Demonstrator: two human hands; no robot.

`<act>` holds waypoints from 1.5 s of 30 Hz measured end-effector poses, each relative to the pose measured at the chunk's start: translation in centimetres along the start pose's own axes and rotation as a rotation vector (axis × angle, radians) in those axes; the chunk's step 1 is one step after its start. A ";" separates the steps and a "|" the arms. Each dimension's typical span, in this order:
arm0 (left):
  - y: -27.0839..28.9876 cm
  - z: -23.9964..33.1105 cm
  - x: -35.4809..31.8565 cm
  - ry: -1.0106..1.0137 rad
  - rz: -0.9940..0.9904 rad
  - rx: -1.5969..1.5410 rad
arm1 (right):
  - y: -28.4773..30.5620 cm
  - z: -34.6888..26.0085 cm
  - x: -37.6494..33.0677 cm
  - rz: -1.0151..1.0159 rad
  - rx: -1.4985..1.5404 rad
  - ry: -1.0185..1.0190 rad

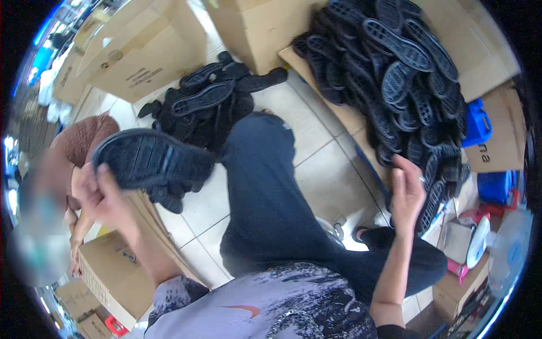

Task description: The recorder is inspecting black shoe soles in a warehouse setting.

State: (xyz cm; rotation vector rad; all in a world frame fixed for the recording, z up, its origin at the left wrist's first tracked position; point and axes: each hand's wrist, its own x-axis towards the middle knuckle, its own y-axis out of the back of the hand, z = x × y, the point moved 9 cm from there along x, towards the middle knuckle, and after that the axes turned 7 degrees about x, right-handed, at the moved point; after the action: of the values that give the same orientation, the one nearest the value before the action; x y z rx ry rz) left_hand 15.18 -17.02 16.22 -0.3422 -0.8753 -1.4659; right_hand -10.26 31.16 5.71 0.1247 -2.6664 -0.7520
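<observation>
On the left, my left hand (104, 195) is closed at the near edge of a black shoe sole (138, 158), its thumb over the rim; motion blurs the fingers. The sole's ridged tread faces up, above a few more black pieces. My right hand (407, 189) is raised at the right, wearing a ring, with fingers loosely bent and apart and nothing visible in them. Beyond it rises a large heap of black shoe soles (403, 51). A smaller pile of black soles (203, 99) lies on the floor ahead of my knee.
Cardboard boxes (141, 56) stand at the far left, with another box (121, 265) near my left arm. A person (84, 141) bends over at the left. Blue plastic items (479, 123) and a translucent fan (508, 248) are at the right. Tiled floor (327, 175) surrounds my legs.
</observation>
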 end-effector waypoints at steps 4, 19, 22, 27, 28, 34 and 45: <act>-3.5 13.5 -3.0 -0.150 -0.387 -0.369 | -4.8 -10.0 -0.9 -0.293 0.604 0.120; -12.9 18.7 -33.7 0.422 -1.925 -0.850 | -1.0 2.7 -2.3 0.283 1.196 -0.448; -10.1 18.2 -33.6 0.153 -1.943 -0.855 | -1.6 4.3 -1.7 0.238 1.239 -0.496; -8.8 19.1 -32.2 0.078 -1.944 -0.863 | -3.3 7.3 -2.4 0.290 1.364 -0.710; -8.6 19.6 -31.8 0.016 -1.938 -0.859 | -4.4 8.0 -2.9 0.247 1.409 -0.812; -10.0 19.9 -30.2 0.254 -1.863 -0.946 | -8.2 11.9 -5.8 0.158 1.403 -1.128; -16.1 13.2 -28.6 1.398 -1.385 -1.265 | -6.9 11.3 -7.1 0.052 1.158 -1.102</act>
State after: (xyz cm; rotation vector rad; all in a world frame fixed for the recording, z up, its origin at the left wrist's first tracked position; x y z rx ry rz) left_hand -0.43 10.44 0.39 0.5656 1.3595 -2.6899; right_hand -7.99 32.12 -9.11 -0.1156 -3.6811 1.1897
